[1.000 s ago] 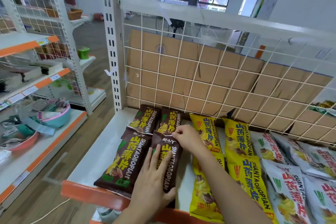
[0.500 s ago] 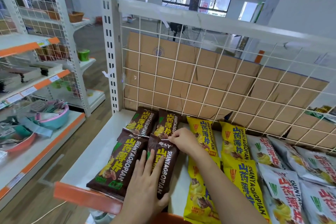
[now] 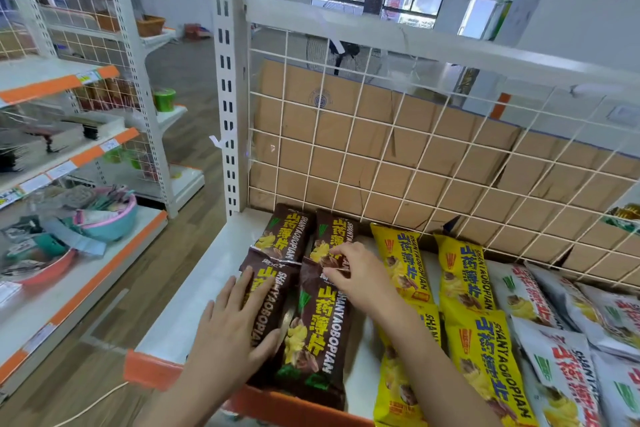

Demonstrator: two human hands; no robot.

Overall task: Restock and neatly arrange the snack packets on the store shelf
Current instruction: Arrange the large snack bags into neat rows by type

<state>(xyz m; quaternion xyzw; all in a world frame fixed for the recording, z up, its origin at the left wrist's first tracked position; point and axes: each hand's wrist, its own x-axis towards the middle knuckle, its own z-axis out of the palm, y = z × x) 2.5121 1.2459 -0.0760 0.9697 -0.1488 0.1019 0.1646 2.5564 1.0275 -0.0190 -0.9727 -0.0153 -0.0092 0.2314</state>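
Note:
Several dark brown snack packets lie in two columns at the left of the white shelf [image 3: 194, 305]. My left hand [image 3: 232, 333] lies flat, fingers spread, on the front left brown packet [image 3: 266, 291]. My right hand [image 3: 353, 274] pinches the top edge of the front right brown packet [image 3: 318, 333]. Two more brown packets [image 3: 287, 236] lie behind them against the wire grid. Yellow packets [image 3: 467, 291] fill the middle columns and white packets [image 3: 561, 360] lie at the right.
A white wire grid [image 3: 415, 156] with cardboard behind it backs the shelf. An orange strip [image 3: 149, 371] runs along the shelf's front edge. Across the aisle at left stands another shelving unit [image 3: 69, 135] with bowls and small goods.
My left hand has slid from the right brown packet onto the left one. My right hand stays pinching the right packet's top edge. The view has shifted slightly.

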